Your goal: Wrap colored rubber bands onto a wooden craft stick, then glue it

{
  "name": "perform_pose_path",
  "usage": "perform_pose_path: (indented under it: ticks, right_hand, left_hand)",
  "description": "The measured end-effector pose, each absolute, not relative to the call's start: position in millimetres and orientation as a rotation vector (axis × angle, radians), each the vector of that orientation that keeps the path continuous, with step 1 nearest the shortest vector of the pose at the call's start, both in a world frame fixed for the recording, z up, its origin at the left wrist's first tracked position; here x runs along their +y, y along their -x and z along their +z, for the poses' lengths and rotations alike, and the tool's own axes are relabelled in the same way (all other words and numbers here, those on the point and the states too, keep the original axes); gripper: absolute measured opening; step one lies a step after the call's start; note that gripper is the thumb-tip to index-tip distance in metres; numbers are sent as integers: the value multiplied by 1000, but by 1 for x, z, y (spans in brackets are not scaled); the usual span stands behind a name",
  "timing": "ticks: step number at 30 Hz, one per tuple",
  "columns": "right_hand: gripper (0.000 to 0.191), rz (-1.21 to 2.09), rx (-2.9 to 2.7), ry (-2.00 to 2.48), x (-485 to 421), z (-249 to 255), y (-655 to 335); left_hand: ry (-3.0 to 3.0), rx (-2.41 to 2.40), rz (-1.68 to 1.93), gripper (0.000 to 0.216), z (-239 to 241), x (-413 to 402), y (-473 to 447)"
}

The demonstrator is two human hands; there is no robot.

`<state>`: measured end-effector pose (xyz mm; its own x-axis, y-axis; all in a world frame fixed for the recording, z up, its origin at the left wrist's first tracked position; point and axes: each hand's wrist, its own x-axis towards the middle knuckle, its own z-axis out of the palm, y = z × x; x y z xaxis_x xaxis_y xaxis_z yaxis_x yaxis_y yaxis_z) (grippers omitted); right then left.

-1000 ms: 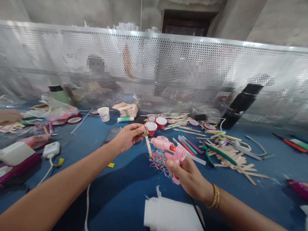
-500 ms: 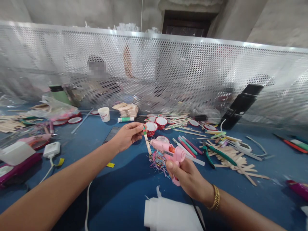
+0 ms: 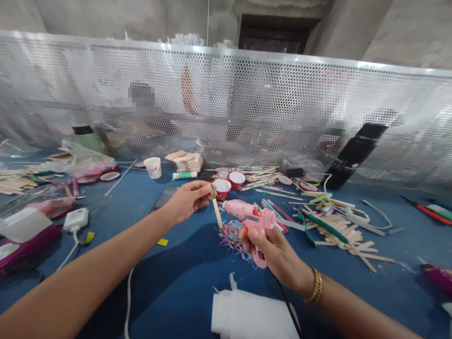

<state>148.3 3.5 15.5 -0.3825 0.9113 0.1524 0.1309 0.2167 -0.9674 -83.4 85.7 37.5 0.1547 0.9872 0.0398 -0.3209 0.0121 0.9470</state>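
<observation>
— Nearest the camera, what lies on the blue table?

— A white folded sheet at the front edge, and just beyond it the right hand, clenched around the grip of a pink glue gun with its cord trailing back towards the person.

— And the other hand?

— The left hand pinches the top of a craft stick between thumb and fingertips. That stick hangs nearly upright, its lower end over a tangle of coloured rubber bands, with the gun's nozzle just beside it.

— So which step is this?

— Gluing the stick, I'd judge. The next move calls for bringing the nozzle onto the wood and squeezing gently while the left hand keeps the stick steady — whether the tip already touches is hard to tell from here.

— Anything changed from a second ago?

— The gun sits more level and a little higher now, and its barrel has swung closer to the stick; the stick has scarcely moved. A hand at the far left edge has gone.

— Farther back?

— Red-rimmed cups, markers, green pliers and loose sticks, then a white paper cup and a perforated metal screen, with people dimly behind it.
</observation>
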Motion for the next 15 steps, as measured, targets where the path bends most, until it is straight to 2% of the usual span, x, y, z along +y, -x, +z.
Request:
perform_pose_path:
  ticks: [15]
  right_hand:
    - [63, 1094, -1787, 1001, 2, 15, -151]
  left_hand:
    - [-1025, 862, 1227, 21, 40, 84, 82]
